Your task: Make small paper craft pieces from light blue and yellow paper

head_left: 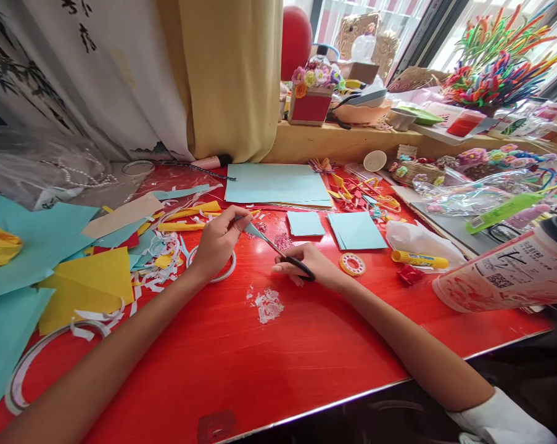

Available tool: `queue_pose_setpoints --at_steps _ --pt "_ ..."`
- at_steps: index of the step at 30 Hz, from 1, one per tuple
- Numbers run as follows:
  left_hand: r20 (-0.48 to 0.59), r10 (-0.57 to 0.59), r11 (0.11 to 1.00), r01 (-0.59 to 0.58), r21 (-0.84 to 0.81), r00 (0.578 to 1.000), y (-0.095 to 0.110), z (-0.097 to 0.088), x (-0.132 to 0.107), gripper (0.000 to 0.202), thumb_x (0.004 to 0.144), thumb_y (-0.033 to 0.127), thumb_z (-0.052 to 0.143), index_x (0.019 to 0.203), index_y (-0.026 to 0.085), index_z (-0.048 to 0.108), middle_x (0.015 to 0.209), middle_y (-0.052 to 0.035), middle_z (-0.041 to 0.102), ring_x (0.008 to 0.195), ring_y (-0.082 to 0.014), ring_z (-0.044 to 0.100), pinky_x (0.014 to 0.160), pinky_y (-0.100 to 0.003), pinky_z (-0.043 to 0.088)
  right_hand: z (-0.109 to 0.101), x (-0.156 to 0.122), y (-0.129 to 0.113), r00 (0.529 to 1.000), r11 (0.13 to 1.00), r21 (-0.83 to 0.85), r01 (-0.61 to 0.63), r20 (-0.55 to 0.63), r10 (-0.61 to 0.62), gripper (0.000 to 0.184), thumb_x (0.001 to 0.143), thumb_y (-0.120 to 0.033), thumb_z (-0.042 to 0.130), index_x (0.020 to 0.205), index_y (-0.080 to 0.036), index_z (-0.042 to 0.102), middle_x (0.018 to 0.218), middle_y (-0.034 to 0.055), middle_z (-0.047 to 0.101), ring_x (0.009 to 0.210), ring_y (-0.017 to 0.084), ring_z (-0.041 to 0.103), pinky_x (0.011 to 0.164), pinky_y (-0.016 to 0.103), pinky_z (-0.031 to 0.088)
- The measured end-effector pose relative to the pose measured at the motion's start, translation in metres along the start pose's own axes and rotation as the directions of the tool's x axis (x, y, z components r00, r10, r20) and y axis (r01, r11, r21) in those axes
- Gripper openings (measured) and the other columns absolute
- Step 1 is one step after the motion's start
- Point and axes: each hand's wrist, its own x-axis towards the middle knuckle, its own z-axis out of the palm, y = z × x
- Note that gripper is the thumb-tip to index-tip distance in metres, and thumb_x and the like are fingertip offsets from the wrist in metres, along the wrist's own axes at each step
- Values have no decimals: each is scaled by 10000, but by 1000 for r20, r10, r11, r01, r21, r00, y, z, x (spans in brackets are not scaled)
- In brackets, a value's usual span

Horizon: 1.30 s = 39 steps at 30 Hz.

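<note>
My left hand [222,240] pinches a small piece of light blue paper [254,230] above the middle of the red table [204,351]. Black-handled scissors [297,265] are gripped in my right hand [308,262], their blades pointing up and left to the paper's edge. Whether the blades touch the paper is hard to tell. A ring of tape [232,268] lies under my left hand, partly hidden by it. Just beyond the scissors sit a small stack of light blue squares [305,223] and a larger light blue stack [356,230]. Crumpled white scraps [269,305] lie nearer me.
Large blue sheets [229,184] lie at the back. Yellow paper [90,283], cut strips and a big tape roll [16,382] crowd the left. On the right are a small tape roll [353,264], a yellow glue stick [419,259] and a drink cup [500,271].
</note>
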Motion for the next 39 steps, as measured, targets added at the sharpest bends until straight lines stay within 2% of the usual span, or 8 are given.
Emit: queue_pose_setpoints --at_steps 9,13,16,20,22,25,27,39 --pt "-215 49 998 -38 55 975 2 -15 7 153 844 325 466 845 202 557 580 37 435 501 -81 380 472 -210 303 0 2 4 985 998 21 -58 -164 61 439 752 -504 535 501 -160 429 404 -32 447 404 65 376 455 222 278" --pt "217 -21 995 0 95 976 2 -25 14 182 807 352 516 869 191 572 709 10 574 609 -103 504 570 -222 382 0 2 7 955 993 -119 -9 -296 -27 358 768 -496 515 674 -152 553 480 -28 476 454 90 419 479 230 305" --pt "525 -28 978 -85 190 851 0 -17 9 181 781 362 546 820 192 595 814 -2 608 758 -140 545 689 -257 408 -1 2 6 890 913 -407 17 -409 -199 346 737 -451 571 933 -166 576 667 4 557 591 128 481 552 246 351" --pt "697 56 946 -261 191 714 -2 -3 0 171 793 349 537 774 206 629 917 -13 600 924 -167 513 829 -291 389 -6 3 7 812 661 -748 -56 -420 -406 399 738 -338 574 1098 -173 530 937 77 571 849 206 494 733 307 375" --pt "672 98 941 -289 179 734 -2 -2 -1 196 800 367 528 777 202 632 968 -24 589 943 -165 512 850 -292 387 -7 4 9 799 517 -846 -132 -400 -450 408 754 -286 537 1145 -172 520 944 94 552 902 237 465 773 337 352" --pt "468 151 916 -302 266 871 0 -8 3 236 846 362 461 805 180 606 902 -33 590 857 -152 536 801 -291 405 -5 4 10 804 370 -908 -197 -366 -469 470 747 -256 519 1208 -167 488 937 104 527 909 256 432 779 357 328" --pt "348 227 878 -346 330 910 1 -13 6 220 865 320 436 822 170 592 863 -34 589 830 -148 538 786 -290 405 -3 3 8 805 329 -920 -212 -355 -476 512 742 -255 515 1242 -156 460 952 109 515 907 259 416 782 362 317" --pt "488 458 692 -642 329 743 0 -12 3 206 859 224 424 932 174 610 868 -67 595 843 -160 536 769 -289 436 4 -2 0 825 257 -951 -173 -282 -490 580 755 -215 477 1318 -127 369 960 130 506 900 268 401 772 366 289"
